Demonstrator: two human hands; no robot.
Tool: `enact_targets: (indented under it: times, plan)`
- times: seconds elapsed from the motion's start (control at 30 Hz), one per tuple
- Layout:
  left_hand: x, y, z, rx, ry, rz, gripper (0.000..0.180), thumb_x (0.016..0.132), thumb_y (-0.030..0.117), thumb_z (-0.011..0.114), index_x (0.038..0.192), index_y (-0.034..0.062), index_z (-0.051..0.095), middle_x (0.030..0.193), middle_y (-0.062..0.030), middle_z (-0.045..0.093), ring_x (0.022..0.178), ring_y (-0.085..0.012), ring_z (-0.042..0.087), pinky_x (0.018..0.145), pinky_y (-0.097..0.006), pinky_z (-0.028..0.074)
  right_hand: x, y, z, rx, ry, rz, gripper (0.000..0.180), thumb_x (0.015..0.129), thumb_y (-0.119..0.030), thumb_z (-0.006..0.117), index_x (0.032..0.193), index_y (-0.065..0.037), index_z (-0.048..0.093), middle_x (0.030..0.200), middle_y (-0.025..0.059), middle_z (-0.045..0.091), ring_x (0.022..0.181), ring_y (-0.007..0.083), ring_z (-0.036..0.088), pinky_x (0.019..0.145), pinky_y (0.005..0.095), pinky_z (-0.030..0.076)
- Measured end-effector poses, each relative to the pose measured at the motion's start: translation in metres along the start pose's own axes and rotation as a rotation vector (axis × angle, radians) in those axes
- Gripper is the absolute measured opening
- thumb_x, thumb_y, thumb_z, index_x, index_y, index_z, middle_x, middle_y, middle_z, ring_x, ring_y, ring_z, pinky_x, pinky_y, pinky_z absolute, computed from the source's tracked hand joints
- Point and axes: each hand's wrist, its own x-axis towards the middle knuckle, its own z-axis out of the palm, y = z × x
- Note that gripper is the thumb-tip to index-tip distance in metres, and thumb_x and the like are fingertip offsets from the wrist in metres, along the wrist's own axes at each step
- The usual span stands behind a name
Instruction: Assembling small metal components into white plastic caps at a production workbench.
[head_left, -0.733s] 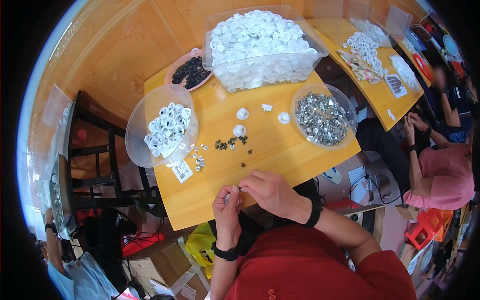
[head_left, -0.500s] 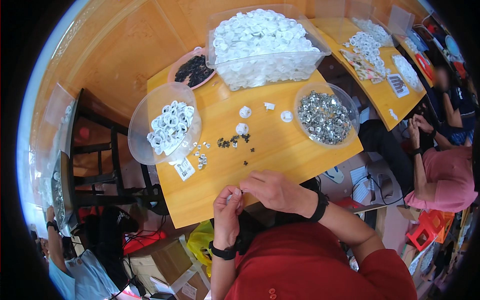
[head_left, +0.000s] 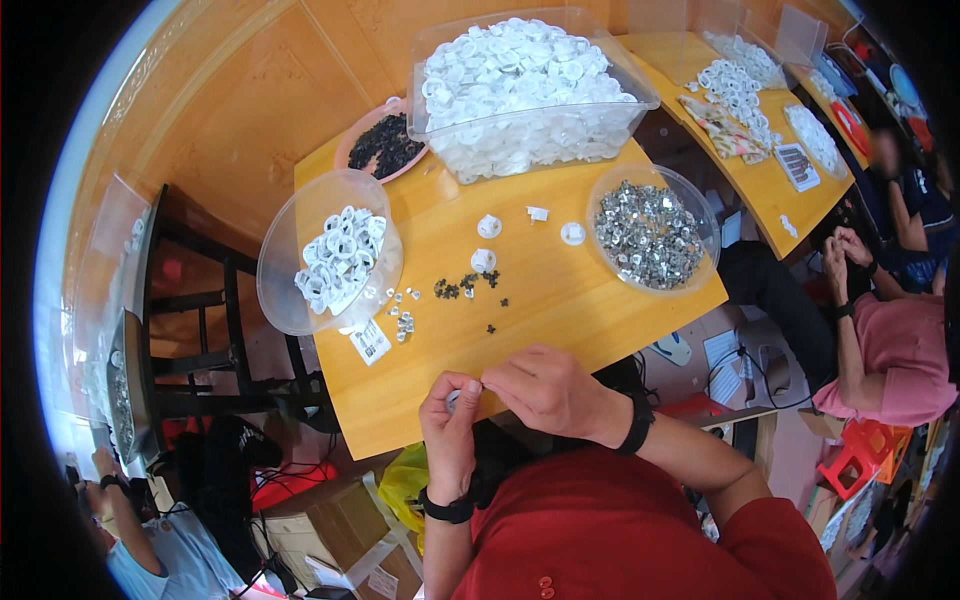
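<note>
At the table's near edge, my left hand [head_left: 448,420] is closed around a small white round plastic part [head_left: 453,400], mostly hidden by the fingers. My right hand [head_left: 555,392] is closed in a pinch, its fingertips beside my left thumb; whatever they hold is too small to make out. Beyond the hands lie small black pieces [head_left: 447,288] and several small shiny metal pieces [head_left: 404,326]. Farther back are loose white plastic parts [head_left: 484,261] and a flat white disc [head_left: 572,233].
A clear bowl of white rings [head_left: 272,265] stands left, a clear tub of metal pieces [head_left: 708,240] right. Behind are a pink bowl of black pieces [head_left: 343,150] and a large clear bin [head_left: 650,103] heaped with white parts. People work at both sides.
My hands have drawn slightly apart at the fingertips, and the right hand has tilted a little. The white part stays in my left hand.
</note>
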Motion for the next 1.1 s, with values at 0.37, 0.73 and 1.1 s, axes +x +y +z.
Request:
enact_targets:
  times: [0.37, 0.73, 1.1]
  plan:
    - [0.003, 0.002, 0.008, -0.291, 0.148, -0.235, 0.012, 0.096, 0.015, 0.048, 0.090, 0.0076, 0.055, 0.072, 0.0028, 0.049, 0.064, -0.0050, 0.044, 0.054, -0.019, 0.031, -0.002, -0.004, 0.000, 0.320, -0.013, 0.360, 0.007, 0.082, -0.005, 0.060, 0.084, 0.001, 0.057, 0.073, 0.0101, 0.058, 0.067, 0.0217, 0.061, 0.058, 0.0317, 0.047]
    - [-0.005, -0.004, 0.017, -0.331, 0.083, -0.112, 0.023, 0.096, 0.018, 0.047, 0.111, 0.0016, 0.053, 0.102, -0.0063, 0.059, 0.089, -0.0125, 0.056, 0.076, -0.025, 0.044, -0.016, -0.011, 0.025, 0.659, 0.116, 0.799, 0.010, 0.085, -0.007, 0.062, 0.087, 0.002, 0.062, 0.071, 0.0079, 0.065, 0.061, 0.0118, 0.062, 0.056, 0.0245, 0.050]
    - [-0.008, -0.010, 0.006, -0.463, -0.043, -0.044, 0.026, 0.098, 0.013, 0.047, 0.120, -0.0007, 0.051, 0.114, -0.0088, 0.057, 0.106, -0.0159, 0.054, 0.095, -0.031, 0.043, -0.008, -0.016, 0.022, 0.438, 0.117, 0.570, 0.006, 0.083, -0.005, 0.059, 0.082, 0.000, 0.055, 0.071, 0.0137, 0.059, 0.061, 0.0283, 0.060, 0.055, 0.0341, 0.047]
